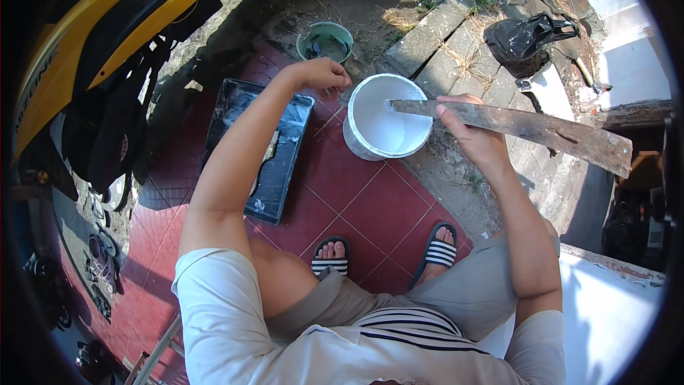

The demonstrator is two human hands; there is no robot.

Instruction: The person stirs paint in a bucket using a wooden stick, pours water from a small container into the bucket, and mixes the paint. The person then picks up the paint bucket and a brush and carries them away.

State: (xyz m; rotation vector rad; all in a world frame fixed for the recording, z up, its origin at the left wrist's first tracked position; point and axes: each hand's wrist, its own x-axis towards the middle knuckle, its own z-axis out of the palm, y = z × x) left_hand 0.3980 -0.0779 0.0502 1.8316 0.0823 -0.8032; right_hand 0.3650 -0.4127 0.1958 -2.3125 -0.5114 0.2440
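Observation:
A wooden plank (pixel 527 122), grey and worn, is gripped in my right hand (pixel 476 135), with the thumb on its upper face. Its narrow end, touched with white, reaches over the rim of a white bucket (pixel 360 144). Pale white paint (pixel 388 132) lies inside the bucket. My left hand (pixel 322 75) hovers just left of the bucket rim, its fingers loosely bent and a little apart, with nothing seen in them. Below my left forearm rests a black paint tray (pixel 274 196) smeared with white; a brush-like tool (pixel 269 151) in it is partly hidden by the arm.
A green bowl (pixel 342 31) with dark liquid stands beyond my left hand. Concrete slabs (pixel 434 36) and a black plastic bag (pixel 524 39) lie at the far right. A yellow and black motorbike (pixel 92 43) fills the upper left. My sandalled feet (pixel 331 257) stand on red tiles (pixel 370 210).

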